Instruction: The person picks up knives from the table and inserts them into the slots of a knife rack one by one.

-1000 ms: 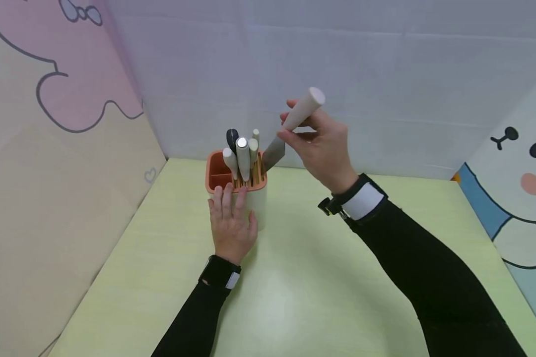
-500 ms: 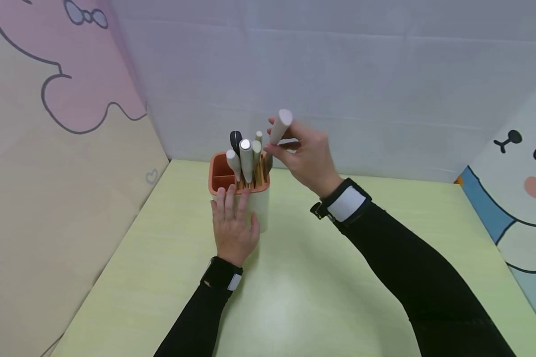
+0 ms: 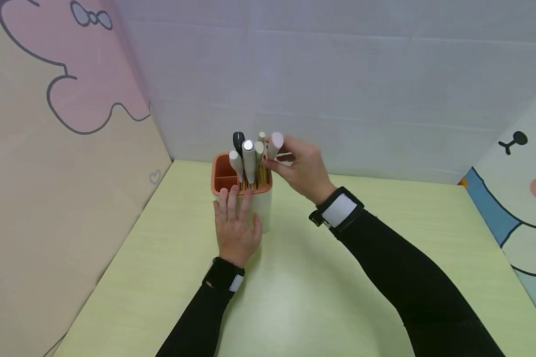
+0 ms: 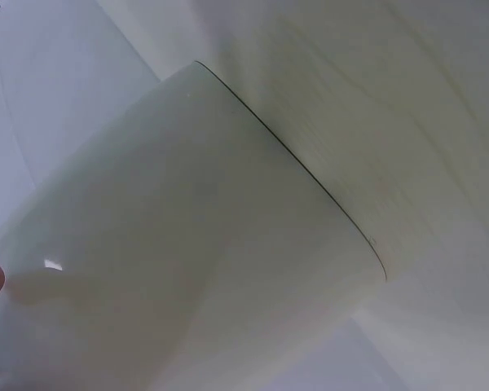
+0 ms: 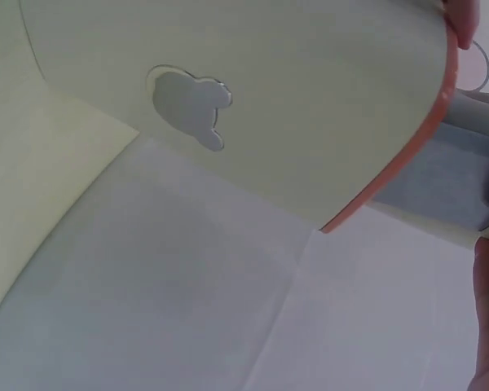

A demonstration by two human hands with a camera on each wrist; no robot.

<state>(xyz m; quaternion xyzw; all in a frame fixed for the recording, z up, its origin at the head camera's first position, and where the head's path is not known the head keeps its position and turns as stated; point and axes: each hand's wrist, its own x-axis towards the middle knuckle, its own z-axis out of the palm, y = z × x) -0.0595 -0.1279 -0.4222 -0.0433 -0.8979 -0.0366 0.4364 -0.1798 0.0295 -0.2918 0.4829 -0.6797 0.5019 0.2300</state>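
Observation:
A cream knife holder (image 3: 263,208) with an orange rim stands near the back of the table. Its slots hold several pale-handled tools and a black-handled one (image 3: 238,141). My right hand (image 3: 305,166) pinches the thick white handle of a knife (image 3: 275,145) at the holder's right end. In the right wrist view the knife's wide grey blade (image 5: 448,171) runs down past the orange rim, its lower part hidden by the wall. My left hand (image 3: 235,233) lies with straight fingers against the holder's front, fingertips at the rim.
A pale wooden table (image 3: 321,277) carries the holder. Behind it rises a whitish wall sheet (image 3: 339,89). Cartoon-printed panels stand on the left (image 3: 94,79) and right (image 3: 527,198). The holder's left compartment (image 3: 225,182) shows bare orange walls.
My right hand has moved left and down with the knife, from beside the holder to over its right end, and the blade has sunk into it. My left hand stays on the front.

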